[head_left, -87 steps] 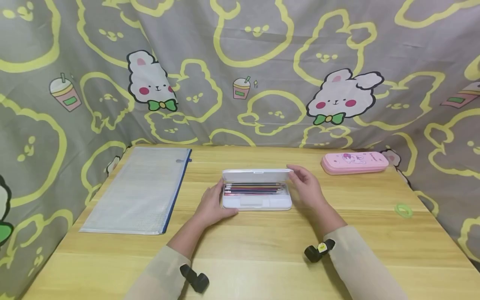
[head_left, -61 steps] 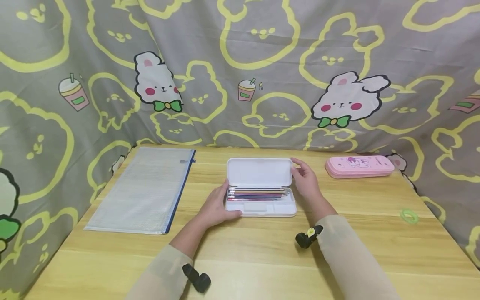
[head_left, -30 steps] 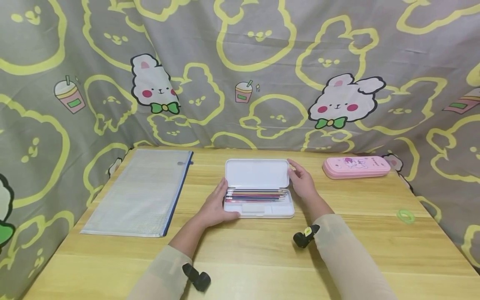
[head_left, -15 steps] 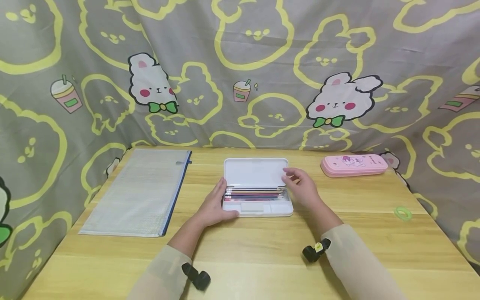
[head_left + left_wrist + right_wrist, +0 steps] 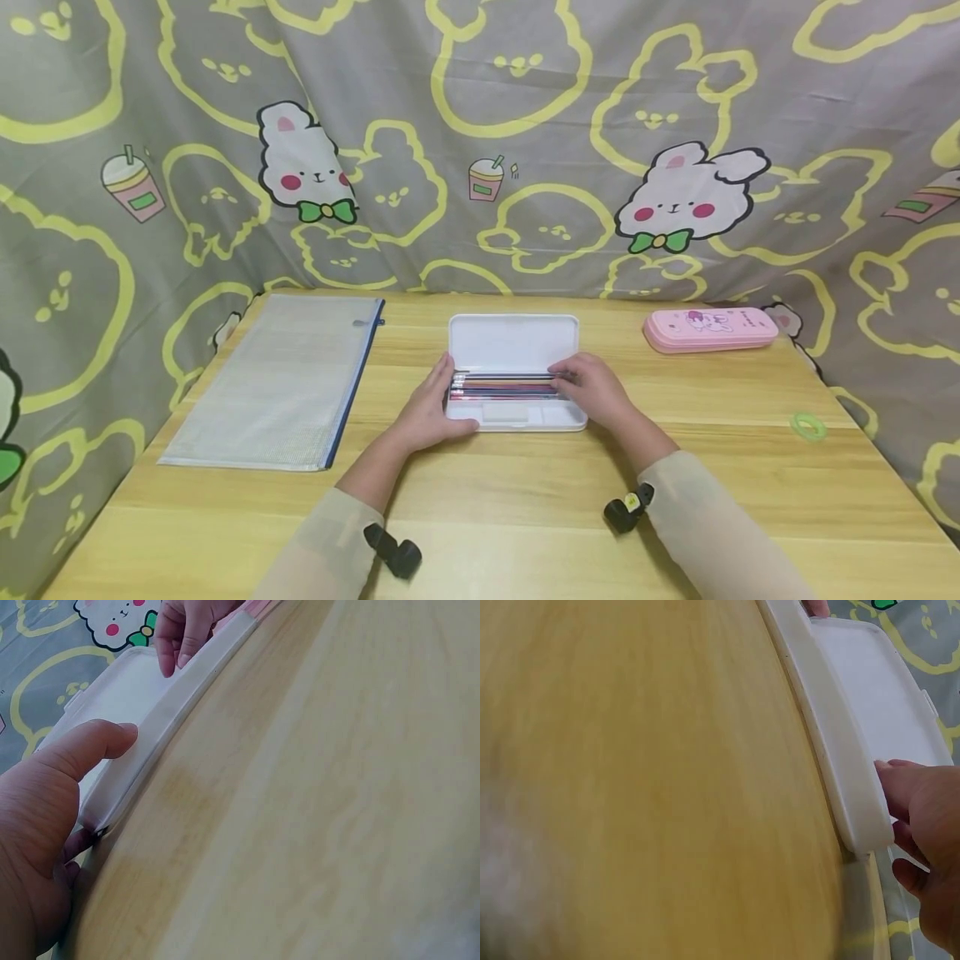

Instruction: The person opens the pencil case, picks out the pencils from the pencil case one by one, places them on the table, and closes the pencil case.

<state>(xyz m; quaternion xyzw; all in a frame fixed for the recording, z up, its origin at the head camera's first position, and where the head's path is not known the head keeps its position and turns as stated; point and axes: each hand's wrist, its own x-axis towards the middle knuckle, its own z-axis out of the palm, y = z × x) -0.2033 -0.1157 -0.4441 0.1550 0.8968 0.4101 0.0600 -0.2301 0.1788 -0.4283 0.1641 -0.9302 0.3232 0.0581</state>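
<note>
A white pencil case (image 5: 513, 342) stands with its lid raised in the middle of the table. Several pencils (image 5: 504, 386) lie side by side in its rear part, and a white eraser (image 5: 504, 413) is in the front part. My left hand (image 5: 429, 410) holds the case's left end, the thumb along the front edge. Over the right end of the pencils is my right hand (image 5: 598, 392), thumb and forefinger a little apart and hiding the pencil tips. From the left wrist view, those right fingers (image 5: 166, 660) point down into the case; the pencils are hidden there.
A mesh zip pouch (image 5: 277, 383) with a blue edge lies on the left of the wooden table (image 5: 480, 517). At the back right is a pink pencil case (image 5: 710, 330), closed. Nearer on that side lies a green ring (image 5: 807, 427). A patterned curtain (image 5: 420, 83) hangs behind.
The white case's lid has swung up and back. My right hand has left the lid's right edge and come down left to the pencils' tips. The left hand keeps its place.
</note>
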